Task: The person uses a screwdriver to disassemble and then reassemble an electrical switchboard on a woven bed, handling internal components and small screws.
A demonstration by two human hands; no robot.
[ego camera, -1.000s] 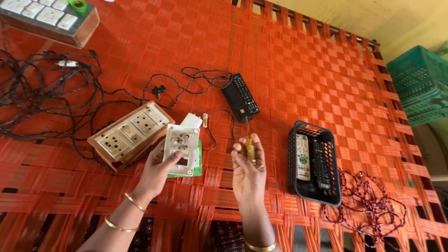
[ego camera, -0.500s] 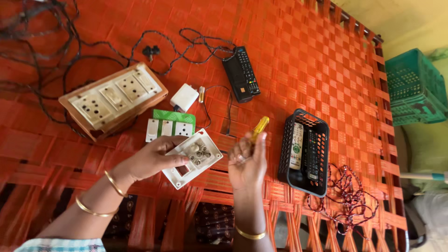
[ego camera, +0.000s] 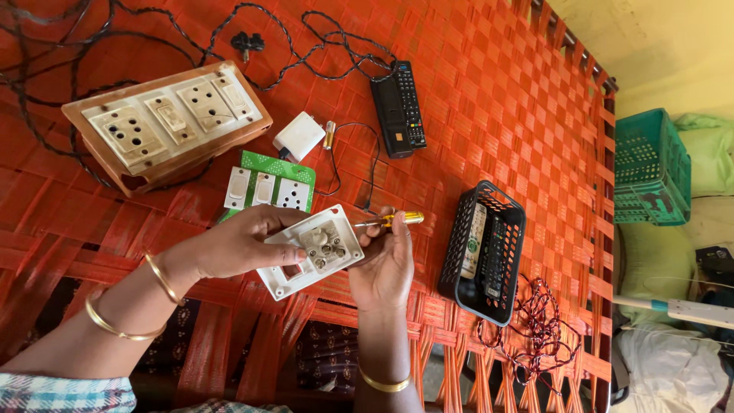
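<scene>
Socket plate (ego camera: pixel 310 250) between both hands (back up).

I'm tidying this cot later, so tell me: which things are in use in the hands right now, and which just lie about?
In use:
left hand, white switch plate
right hand, yellow screwdriver

Lying about:
wooden switchboard
green-backed switch plate
white adapter
black remote
black basket

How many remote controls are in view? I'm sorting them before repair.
3: one black remote lies loose on the orange woven bed; a white remote and a dark remote stand in the black basket. More may be hidden inside it.
</scene>
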